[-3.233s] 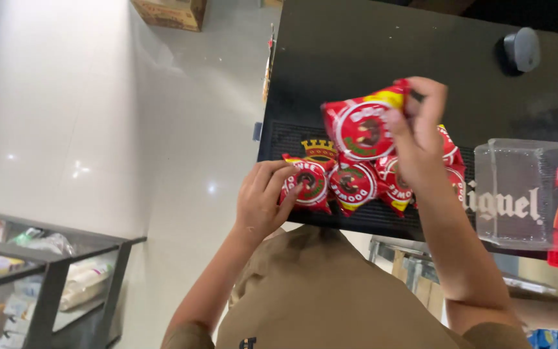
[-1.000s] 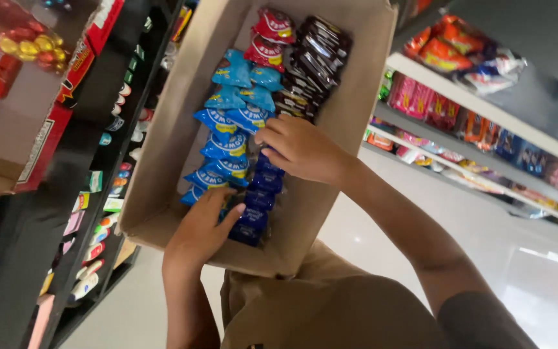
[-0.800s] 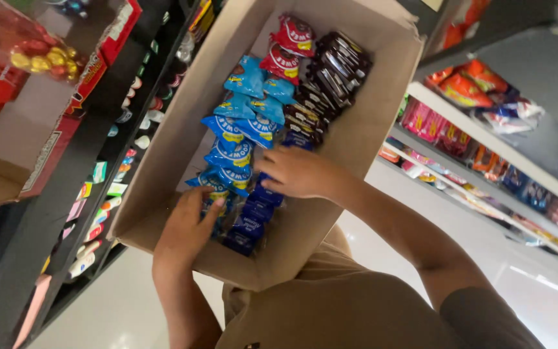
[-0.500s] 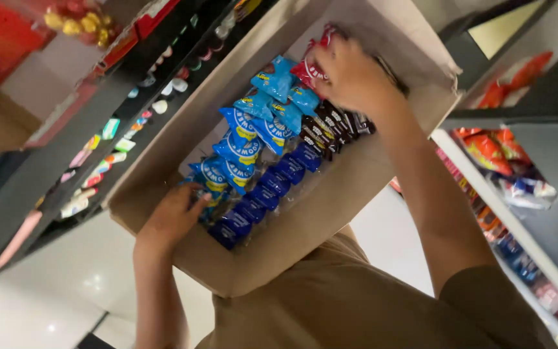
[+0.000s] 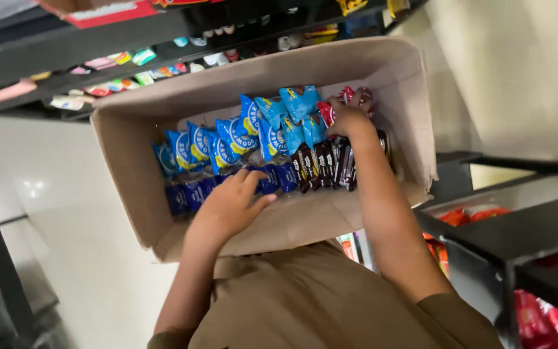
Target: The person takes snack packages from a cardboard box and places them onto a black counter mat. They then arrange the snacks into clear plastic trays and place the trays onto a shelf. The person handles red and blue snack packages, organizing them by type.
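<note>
An open cardboard box (image 5: 130, 123) rests against my chest, filled with snack packets. Light blue packets (image 5: 234, 132) run along the far side, dark blue packets (image 5: 192, 190) lie at the near left, dark brown packets (image 5: 324, 161) sit at the right. My left hand (image 5: 230, 203) lies flat with fingers spread on the dark blue packets near the box's front wall. My right hand (image 5: 347, 119) reaches to the far right corner, fingers closed on red packets (image 5: 356, 97).
Dark shop shelving (image 5: 98, 45) with small coloured items runs above the box. A black shelf unit (image 5: 518, 239) with red bags stands at the right. A pale glossy floor (image 5: 53, 194) lies to the left.
The view has swung so the box lies level across the frame. My right hand stays at the red packets in the corner; my left hand has come onto the dark blue packets.
</note>
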